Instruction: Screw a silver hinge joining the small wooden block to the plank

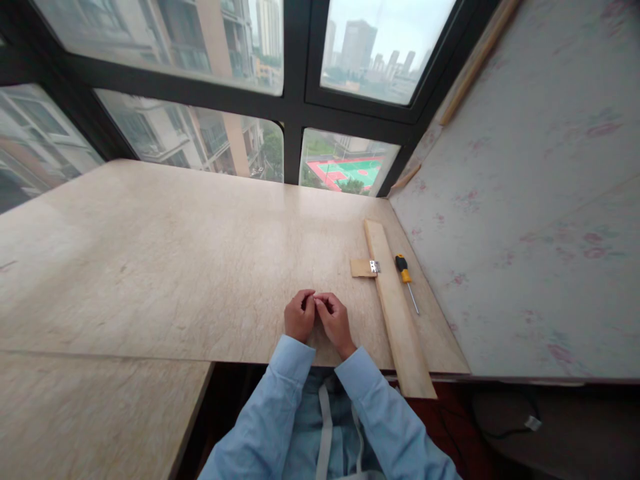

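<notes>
My left hand (299, 315) and my right hand (334, 321) rest together on the beige stone counter (175, 267) near its front edge. Both have their fingers curled and their fingertips meet in a pinch; whatever lies between them is too small to make out. To the right lies a long wooden plank (397, 307) with a small wooden block (361, 268) joined to its left side by a metal hinge (374, 267). A screwdriver (406, 279) with a yellow and black handle lies just right of the plank.
A wall (525, 220) with faded floral paper bounds the counter on the right. Dark-framed windows (293, 100) run along the back. A lower counter section (90, 413) sits at the front left. A cable (505, 427) lies on the floor at the lower right.
</notes>
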`<state>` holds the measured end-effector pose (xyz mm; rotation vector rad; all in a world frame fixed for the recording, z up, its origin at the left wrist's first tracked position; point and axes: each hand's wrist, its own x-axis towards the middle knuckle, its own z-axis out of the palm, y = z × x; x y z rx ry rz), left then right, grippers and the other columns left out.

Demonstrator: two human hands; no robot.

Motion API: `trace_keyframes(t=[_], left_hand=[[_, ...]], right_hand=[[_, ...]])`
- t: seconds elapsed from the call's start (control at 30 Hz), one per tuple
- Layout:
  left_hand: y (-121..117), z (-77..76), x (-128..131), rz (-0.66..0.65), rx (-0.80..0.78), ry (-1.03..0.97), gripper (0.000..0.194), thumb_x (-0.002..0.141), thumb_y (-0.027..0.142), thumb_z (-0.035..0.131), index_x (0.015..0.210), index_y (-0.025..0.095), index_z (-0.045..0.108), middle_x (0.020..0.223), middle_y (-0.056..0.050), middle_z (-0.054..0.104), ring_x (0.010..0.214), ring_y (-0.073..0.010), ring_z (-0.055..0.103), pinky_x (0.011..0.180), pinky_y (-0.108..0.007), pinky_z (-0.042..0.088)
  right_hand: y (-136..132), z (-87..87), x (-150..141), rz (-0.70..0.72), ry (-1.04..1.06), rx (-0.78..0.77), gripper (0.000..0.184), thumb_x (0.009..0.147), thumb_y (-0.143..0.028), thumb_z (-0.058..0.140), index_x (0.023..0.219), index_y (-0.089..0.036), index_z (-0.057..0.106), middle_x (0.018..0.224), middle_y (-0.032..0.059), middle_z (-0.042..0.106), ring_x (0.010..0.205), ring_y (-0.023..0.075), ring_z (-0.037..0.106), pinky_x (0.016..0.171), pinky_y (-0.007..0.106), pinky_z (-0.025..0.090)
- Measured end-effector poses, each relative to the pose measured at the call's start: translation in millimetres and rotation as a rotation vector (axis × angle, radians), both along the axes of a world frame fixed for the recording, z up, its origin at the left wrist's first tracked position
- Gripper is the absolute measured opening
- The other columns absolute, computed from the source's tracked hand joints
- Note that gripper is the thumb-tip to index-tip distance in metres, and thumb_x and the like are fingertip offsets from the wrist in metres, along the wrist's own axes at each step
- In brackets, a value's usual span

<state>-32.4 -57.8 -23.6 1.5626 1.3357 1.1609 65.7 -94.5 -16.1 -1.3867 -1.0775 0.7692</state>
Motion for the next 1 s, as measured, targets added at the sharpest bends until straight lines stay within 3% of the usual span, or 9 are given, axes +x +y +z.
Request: trace_keyframes(t=[0.27, 0.57, 0.83, 1.0], left_hand=[[0.3, 2.2, -0.1, 0.018, -0.010, 0.045, 0.024, 0.084, 0.029, 0.050, 0.092, 0.019, 0.070, 0.090, -0.009, 0.076, 0.086, -0.0232, 0.070, 0.080, -0.036, 0.054], [-7.2, 11.0, 13.4, 0.173, -0.084, 0.067, 0.026, 0.082, 0.032, 0.049, 0.091, 0.019, 0.070, 0.093, -0.009, 0.076, 0.089, -0.0241, 0.070, 0.083, -0.038, 0.054], [6.5, 20.7, 33.1, 0.190, -0.136, 0.038, 0.029, 0.078, 0.035, 0.048, 0.089, 0.018, 0.069, 0.090, -0.011, 0.075, 0.087, -0.0260, 0.070, 0.081, -0.039, 0.055], [14.6, 19.3, 41.3, 0.167, -0.144, 0.028, 0.033, 0.079, 0.039, 0.048, 0.091, 0.016, 0.070, 0.089, -0.011, 0.074, 0.079, -0.0251, 0.070, 0.072, -0.037, 0.056]], right_hand=[[0.0, 2.3, -1.0, 0.007, 0.032, 0.013, 0.014, 0.087, -0.028, 0.058, 0.090, -0.021, 0.069, 0.090, 0.0048, 0.073, 0.086, 0.0190, 0.067, 0.082, 0.032, 0.051], [-0.4, 7.1, -2.8, -0.017, 0.106, 0.009, 0.016, 0.087, -0.025, 0.055, 0.089, -0.021, 0.070, 0.088, 0.0043, 0.074, 0.085, 0.0188, 0.067, 0.081, 0.031, 0.052], [0.8, 4.6, -5.1, -0.095, 0.231, -0.037, 0.018, 0.090, -0.028, 0.053, 0.097, -0.022, 0.068, 0.097, 0.0047, 0.073, 0.093, 0.0188, 0.067, 0.088, 0.032, 0.052], [3.4, 0.8, -5.9, -0.175, 0.293, -0.086, 0.022, 0.092, -0.032, 0.051, 0.101, -0.022, 0.067, 0.103, 0.0062, 0.072, 0.099, 0.0197, 0.066, 0.093, 0.034, 0.051]])
